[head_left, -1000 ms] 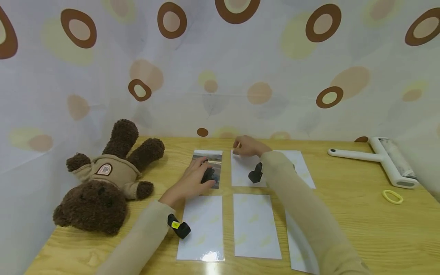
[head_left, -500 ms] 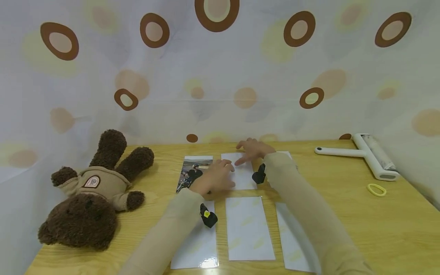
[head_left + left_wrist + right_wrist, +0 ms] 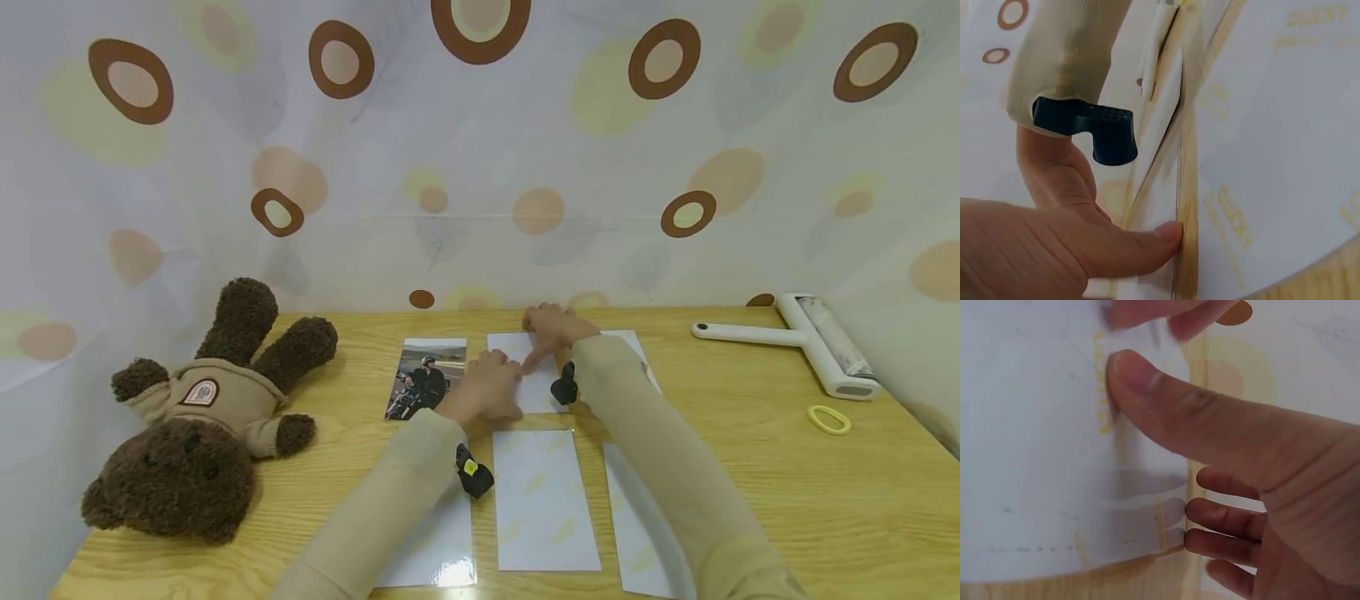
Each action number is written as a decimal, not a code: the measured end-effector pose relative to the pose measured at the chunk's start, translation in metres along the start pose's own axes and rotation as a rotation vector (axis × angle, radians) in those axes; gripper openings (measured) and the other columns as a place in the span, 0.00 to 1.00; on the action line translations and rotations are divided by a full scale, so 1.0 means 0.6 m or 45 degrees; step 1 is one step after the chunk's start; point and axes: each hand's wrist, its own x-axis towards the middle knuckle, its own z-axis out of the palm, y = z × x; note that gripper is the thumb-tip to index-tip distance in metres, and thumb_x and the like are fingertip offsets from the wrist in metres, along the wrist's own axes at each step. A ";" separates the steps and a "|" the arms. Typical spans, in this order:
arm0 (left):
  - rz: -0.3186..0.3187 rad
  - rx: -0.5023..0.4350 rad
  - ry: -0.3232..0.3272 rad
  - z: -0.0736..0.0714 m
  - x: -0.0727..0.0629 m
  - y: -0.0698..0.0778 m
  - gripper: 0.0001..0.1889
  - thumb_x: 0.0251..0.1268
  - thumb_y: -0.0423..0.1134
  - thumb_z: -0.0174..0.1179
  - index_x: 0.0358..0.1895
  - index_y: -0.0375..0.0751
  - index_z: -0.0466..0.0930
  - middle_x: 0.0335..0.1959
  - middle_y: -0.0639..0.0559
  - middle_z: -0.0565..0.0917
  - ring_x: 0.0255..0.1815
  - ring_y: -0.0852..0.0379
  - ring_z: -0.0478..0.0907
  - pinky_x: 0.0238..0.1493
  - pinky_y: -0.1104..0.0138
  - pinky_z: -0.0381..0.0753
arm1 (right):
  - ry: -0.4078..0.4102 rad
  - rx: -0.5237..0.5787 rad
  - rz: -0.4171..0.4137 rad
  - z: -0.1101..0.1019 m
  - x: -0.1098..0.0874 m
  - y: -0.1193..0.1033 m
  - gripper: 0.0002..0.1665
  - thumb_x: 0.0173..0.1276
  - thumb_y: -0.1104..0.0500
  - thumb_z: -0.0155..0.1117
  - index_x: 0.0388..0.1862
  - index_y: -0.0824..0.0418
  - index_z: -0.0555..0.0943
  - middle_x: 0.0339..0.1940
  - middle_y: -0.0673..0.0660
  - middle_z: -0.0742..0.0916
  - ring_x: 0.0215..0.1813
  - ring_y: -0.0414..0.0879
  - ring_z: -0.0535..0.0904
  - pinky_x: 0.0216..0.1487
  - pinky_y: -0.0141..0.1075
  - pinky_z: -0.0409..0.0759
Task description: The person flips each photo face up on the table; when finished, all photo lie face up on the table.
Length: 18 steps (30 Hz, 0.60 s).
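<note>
A photo print (image 3: 537, 393) lies white back up in the far row, both my hands at it. My left hand (image 3: 489, 387) lies over its left side, thumb (image 3: 1160, 244) straight at the near edge in the left wrist view. From the right, my right hand (image 3: 557, 327) reaches over its far part. In the right wrist view that hand's thumb (image 3: 1138, 381) is on the white back, and several fingers (image 3: 1225, 515) are at the far edge. Left of the hands a face-up photo (image 3: 429, 382) shows a helmeted rider on a motorcycle.
More white-backed prints lie around: one near-row print (image 3: 545, 508) in the middle, another print (image 3: 438, 542) under the left forearm, a third (image 3: 637, 525) beside the right sleeve. A brown teddy bear (image 3: 217, 417) lies left. A white lint roller (image 3: 813, 337) and yellow ring (image 3: 829, 420) are right.
My left hand has moved right from the face-up motorcycle photo to the white-backed print beside it. The right hand's fingers have spread over that print's far part. The head view has shifted.
</note>
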 end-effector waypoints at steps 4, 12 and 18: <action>-0.138 -0.022 0.114 0.005 -0.006 0.004 0.39 0.46 0.53 0.74 0.60 0.36 0.72 0.64 0.36 0.68 0.67 0.41 0.59 0.67 0.52 0.58 | -0.031 0.077 0.048 0.002 0.003 0.002 0.51 0.48 0.43 0.79 0.65 0.65 0.68 0.62 0.65 0.73 0.64 0.59 0.68 0.64 0.51 0.70; -0.162 -0.178 0.183 0.010 -0.007 0.005 0.50 0.41 0.49 0.78 0.68 0.35 0.62 0.66 0.35 0.66 0.67 0.40 0.58 0.70 0.53 0.59 | -0.006 0.086 0.125 0.003 0.010 0.008 0.43 0.47 0.44 0.80 0.55 0.67 0.73 0.52 0.63 0.75 0.51 0.53 0.71 0.54 0.45 0.75; -0.195 -0.235 0.234 0.017 -0.007 0.005 0.54 0.45 0.46 0.76 0.71 0.29 0.52 0.65 0.34 0.66 0.63 0.42 0.60 0.66 0.56 0.66 | 0.162 0.234 -0.039 -0.004 0.001 0.025 0.25 0.50 0.58 0.77 0.41 0.67 0.75 0.36 0.57 0.76 0.39 0.49 0.69 0.43 0.38 0.71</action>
